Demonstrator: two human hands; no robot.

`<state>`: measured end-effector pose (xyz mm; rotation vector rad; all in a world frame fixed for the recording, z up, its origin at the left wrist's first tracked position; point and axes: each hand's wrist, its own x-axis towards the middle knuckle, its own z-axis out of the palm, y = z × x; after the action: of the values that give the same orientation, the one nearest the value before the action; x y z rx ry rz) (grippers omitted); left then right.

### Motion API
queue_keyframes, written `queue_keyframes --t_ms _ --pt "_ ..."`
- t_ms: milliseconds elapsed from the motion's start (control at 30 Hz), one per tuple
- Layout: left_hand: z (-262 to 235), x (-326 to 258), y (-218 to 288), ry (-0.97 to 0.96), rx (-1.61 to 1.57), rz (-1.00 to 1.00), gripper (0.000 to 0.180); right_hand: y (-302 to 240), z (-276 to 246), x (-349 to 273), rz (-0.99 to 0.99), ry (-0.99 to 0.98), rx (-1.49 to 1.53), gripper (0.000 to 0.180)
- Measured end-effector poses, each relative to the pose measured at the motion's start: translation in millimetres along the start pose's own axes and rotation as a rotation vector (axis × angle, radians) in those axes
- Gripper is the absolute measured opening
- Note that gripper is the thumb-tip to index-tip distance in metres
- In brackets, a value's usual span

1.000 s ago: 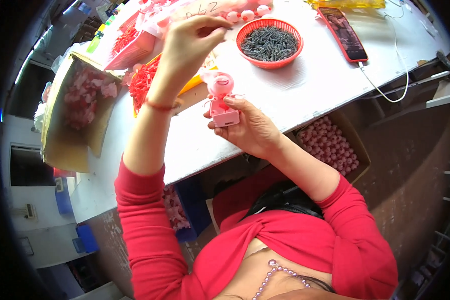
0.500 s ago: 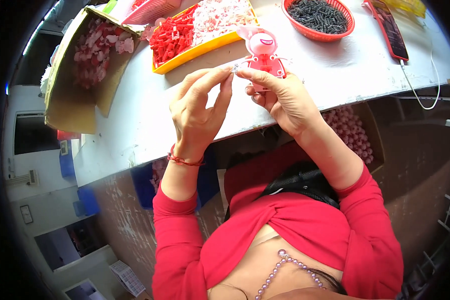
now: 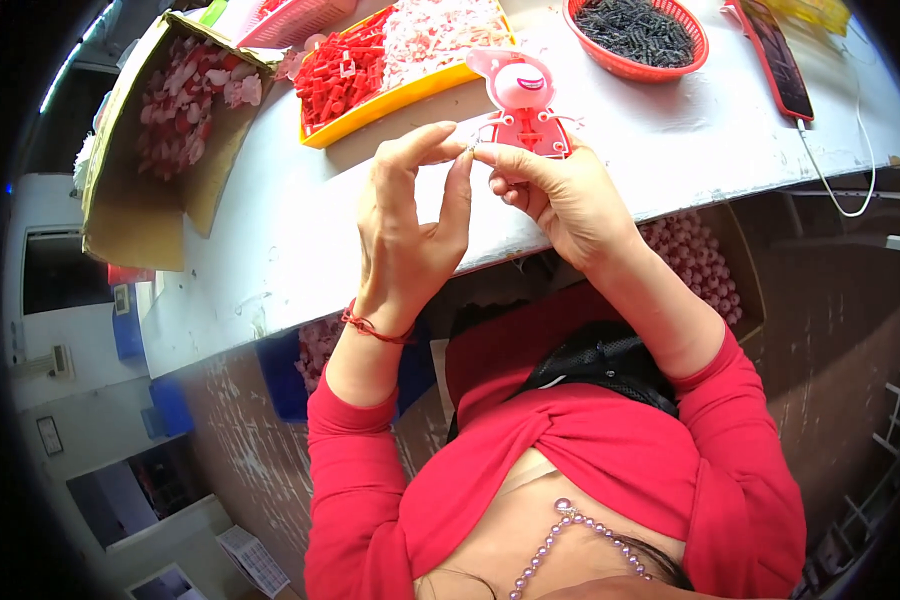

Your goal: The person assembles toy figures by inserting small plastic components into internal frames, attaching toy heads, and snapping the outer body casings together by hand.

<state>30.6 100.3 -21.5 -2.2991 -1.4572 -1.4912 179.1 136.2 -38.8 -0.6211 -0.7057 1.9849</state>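
A pink and red plastic toy figure (image 3: 526, 92) with a rounded head and thin arms is held over the near part of the table. My right hand (image 3: 562, 196) grips its lower body, thumb on top and fingers curled beneath. Beside it, my left hand (image 3: 408, 215) wears a red cord bracelet. Its thumb and index finger meet at a tiny silvery spring-like part (image 3: 472, 146), right by my right thumb tip. That part is too small to make out fully. The other left fingers are bent and hold nothing visible.
Beyond my hands lies a yellow tray (image 3: 400, 103) of red and pale pink parts. A red basket (image 3: 638, 68) holds black pieces; right of it rests a phone (image 3: 776, 62) with a white cable. An open cardboard box (image 3: 120, 190) of pink parts stands left.
My left fingers have straightened and lifted somewhat, while the thumb and index finger stay at the small part. The toy has shifted slightly in my right hand's grip.
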Motion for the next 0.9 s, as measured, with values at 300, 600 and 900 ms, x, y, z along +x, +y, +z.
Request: queue_keyframes --t_ms 300,600,900 --pt "-5 12 6 -0.185 -0.001 -0.135 0.02 1 -1 1 -0.052 0.018 0.006 0.021" --pt "-7 11 5 -0.292 0.187 -0.044 0.008 5 3 1 -0.086 0.03 -0.028 0.022" --pt "-9 10 0 -0.235 0.107 -0.01 0.012 3 3 2 -0.096 0.023 -0.04 0.02"
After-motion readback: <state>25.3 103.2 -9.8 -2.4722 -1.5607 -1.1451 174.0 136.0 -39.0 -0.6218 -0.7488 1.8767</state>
